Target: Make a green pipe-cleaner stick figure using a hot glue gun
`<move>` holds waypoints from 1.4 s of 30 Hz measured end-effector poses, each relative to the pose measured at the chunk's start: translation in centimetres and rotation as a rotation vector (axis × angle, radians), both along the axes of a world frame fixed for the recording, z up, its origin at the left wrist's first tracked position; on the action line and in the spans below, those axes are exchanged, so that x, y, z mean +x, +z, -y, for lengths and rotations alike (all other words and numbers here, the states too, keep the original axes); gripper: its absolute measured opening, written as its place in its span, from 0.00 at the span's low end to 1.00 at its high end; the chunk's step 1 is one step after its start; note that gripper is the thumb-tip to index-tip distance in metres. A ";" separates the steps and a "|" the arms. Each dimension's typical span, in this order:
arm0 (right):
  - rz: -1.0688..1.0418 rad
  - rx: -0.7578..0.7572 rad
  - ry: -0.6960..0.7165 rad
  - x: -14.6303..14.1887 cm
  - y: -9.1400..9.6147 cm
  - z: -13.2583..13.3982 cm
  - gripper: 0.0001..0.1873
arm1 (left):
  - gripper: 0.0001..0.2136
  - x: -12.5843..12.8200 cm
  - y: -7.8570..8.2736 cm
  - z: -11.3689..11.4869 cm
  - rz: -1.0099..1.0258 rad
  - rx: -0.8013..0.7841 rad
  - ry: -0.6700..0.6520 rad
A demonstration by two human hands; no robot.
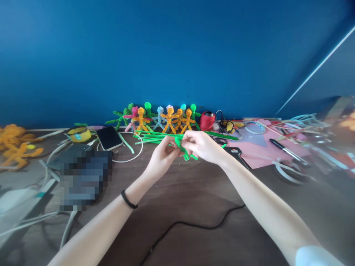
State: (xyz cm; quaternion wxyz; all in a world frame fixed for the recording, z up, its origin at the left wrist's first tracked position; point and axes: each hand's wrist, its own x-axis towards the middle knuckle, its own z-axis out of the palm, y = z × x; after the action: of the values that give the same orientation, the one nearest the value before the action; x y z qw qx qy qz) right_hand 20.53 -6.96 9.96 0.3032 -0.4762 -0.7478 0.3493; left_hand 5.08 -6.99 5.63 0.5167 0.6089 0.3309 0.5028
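Note:
Both my hands meet above the middle of the brown table [194,199]. My left hand [161,159] and my right hand [202,147] are closed in pinches on a bright green pipe-cleaner piece [183,150], whose twisted ends stick out below my right fingers. Just behind my hands lies a bundle of straight green pipe cleaners [155,137]. A row of several small pipe-cleaner figures [166,119] in orange, green, blue and pink stands against the blue wall.
A phone [109,137] and white cables lie at the left, by orange pipe-cleaner shapes [16,146]. A red spool [207,120], pink paper [266,151], a black pen [285,149] and scissors clutter the right. A black cable [194,225] crosses the near table.

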 end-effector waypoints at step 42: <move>-0.008 -0.083 0.061 -0.3 -1.1 -0.8 0.07 | 0.04 -1.2 0.1 -0.3 -0.248 0.283 0.100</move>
State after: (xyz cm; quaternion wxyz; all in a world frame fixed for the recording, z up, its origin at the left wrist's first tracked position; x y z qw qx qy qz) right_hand 20.23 -6.16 8.89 0.2754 -0.4641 -0.7457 0.3908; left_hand 3.84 -6.71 5.69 0.3555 0.7155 0.3477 0.4907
